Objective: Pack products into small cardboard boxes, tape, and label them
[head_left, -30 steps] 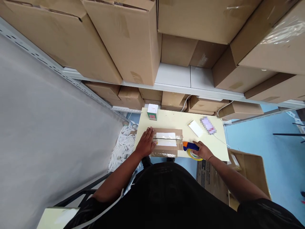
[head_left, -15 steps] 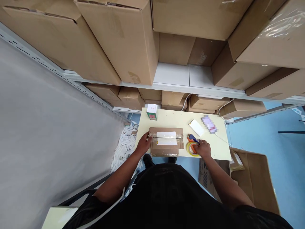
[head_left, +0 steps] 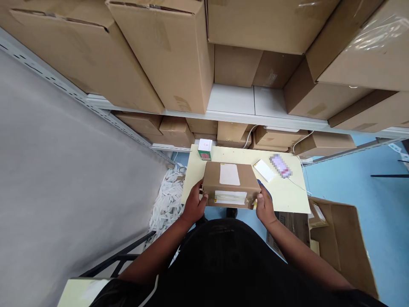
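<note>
A brown cardboard box is held between my two hands over the front edge of the pale yellow table. White labels show on two of its faces. My left hand is closed on the box's left end, thumb on the near side. At the right end, my right hand grips it the same way. Something blue shows just behind my right hand, most likely the tape dispenser, mostly hidden by the hand and box.
A small white and green box stands at the table's back left. A stack of white labels and a phone lie at the right. Shelves with cardboard boxes rise behind. An open carton stands on the floor at right.
My right hand has left the tape dispenser and taken the box's right end. The box, earlier flat on the table with its taped seam up, is now turned, showing another labelled face.
</note>
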Available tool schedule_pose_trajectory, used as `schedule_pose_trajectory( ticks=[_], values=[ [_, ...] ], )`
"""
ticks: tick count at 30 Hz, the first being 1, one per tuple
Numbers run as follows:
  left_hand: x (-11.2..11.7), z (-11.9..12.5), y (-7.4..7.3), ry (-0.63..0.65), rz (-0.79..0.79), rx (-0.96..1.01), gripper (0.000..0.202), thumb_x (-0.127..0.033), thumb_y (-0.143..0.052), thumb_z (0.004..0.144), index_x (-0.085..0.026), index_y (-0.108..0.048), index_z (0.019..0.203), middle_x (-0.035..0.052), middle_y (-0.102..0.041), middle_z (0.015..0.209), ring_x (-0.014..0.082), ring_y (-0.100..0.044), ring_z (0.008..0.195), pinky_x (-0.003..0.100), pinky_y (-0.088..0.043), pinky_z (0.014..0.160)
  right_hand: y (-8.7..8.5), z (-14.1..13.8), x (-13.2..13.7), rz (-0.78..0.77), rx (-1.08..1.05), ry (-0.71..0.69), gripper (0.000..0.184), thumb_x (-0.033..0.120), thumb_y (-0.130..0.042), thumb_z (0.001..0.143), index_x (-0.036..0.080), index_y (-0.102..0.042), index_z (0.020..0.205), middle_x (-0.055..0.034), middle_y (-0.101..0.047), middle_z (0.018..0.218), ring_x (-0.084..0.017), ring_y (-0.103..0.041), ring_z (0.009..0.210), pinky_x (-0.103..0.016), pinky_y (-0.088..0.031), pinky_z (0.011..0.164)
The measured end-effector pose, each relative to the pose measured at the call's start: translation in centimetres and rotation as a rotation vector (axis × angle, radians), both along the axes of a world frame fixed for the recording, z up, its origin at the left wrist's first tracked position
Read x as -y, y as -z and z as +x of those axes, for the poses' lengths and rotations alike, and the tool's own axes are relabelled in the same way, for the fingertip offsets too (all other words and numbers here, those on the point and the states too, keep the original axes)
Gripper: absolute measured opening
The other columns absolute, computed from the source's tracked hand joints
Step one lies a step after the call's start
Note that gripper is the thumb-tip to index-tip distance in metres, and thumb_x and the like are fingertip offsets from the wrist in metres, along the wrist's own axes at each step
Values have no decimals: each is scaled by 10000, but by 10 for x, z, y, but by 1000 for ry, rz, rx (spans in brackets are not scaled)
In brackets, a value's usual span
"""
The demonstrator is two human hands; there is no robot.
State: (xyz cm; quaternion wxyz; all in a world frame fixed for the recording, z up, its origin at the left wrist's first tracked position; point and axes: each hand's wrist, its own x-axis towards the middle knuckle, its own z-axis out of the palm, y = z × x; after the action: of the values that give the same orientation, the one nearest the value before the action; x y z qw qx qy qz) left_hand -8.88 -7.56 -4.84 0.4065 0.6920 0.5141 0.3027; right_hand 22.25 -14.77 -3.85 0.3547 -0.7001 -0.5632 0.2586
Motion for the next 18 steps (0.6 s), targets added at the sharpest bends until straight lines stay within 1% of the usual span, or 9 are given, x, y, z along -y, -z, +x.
schedule_pose_trajectory(
  ticks=[2,5,7,9,11,13,14,16,18],
  values=[
    [2,1,13,30,-35,63,741,-193,-500,871,-215,-264,1573,136,-463,1547,249,-490,1399,434,-433,1157,10,1,5,14,-60,7,524,530,-245,1039,192,-532,1318,-151,-663,1197,-305,-628,1106,-470,-514,944],
    [1,5,43,55,-125,100,750,-207,-508,853,-179,-245,1554,168,-484,1509,250,-507,1385,452,-431,1149,38,-3,8,-56,-114,54,530,580,-252,1027,191,-569,1193,-123,-669,1078,-291,-627,1051,-454,-526,907],
    [-2,6,61,29,-202,90,642,-281,-504,904,-163,-325,1509,176,-524,1458,254,-540,1351,459,-447,1125,56,-5,9,-147,-123,105,550,629,-252,1013,205,-596,1082,-91,-670,987,-278,-631,992,-440,-538,867],
    [-8,7,71,-24,-269,57,516,-385,-477,963,-153,-449,1423,178,-572,1401,267,-565,1322,463,-464,1100,68,-2,6,-222,-127,145,568,670,-274,996,221,-622,988,-74,-678,931,-275,-640,954,-434,-546,844],
    [-20,8,72,-92,-296,-3,505,-480,-454,989,-145,-531,1358,186,-594,1383,285,-580,1306,466,-474,1082,72,3,-3,-262,-134,185,583,690,-302,984,227,-653,940,-77,-702,917,-278,-657,956,-421,-544,855],
    [-37,12,65,-129,-293,-74,542,-533,-458,984,-140,-571,1338,193,-600,1398,302,-601,1281,464,-481,1071,72,10,-19,-300,-130,229,607,702,-312,975,223,-682,934,-92,-728,946,-279,-671,975,-404,-540,869],
    [-46,15,60,-119,-292,-101,548,-541,-451,983,-143,-587,1334,188,-611,1397,305,-617,1258,461,-486,1063,71,13,-28,-328,-130,246,629,706,-299,974,216,-693,950,-101,-737,966,-280,-677,975,-401,-540,864],
    [-61,22,47,-23,-303,-104,532,-537,-393,1002,-167,-629,1302,154,-671,1334,305,-644,1212,451,-503,1033,69,17,-46,-390,-131,258,678,704,-253,978,198,-703,1012,-119,-747,998,-282,-685,954,-407,-545,835],
    [-67,28,35,51,-285,-54,530,-534,-352,1017,-191,-642,1299,124,-695,1307,298,-637,1218,441,-498,1034,67,20,-56,-385,-76,227,715,684,-196,988,181,-697,1082,-137,-744,1008,-291,-688,929,-420,-546,813]
  ],
)
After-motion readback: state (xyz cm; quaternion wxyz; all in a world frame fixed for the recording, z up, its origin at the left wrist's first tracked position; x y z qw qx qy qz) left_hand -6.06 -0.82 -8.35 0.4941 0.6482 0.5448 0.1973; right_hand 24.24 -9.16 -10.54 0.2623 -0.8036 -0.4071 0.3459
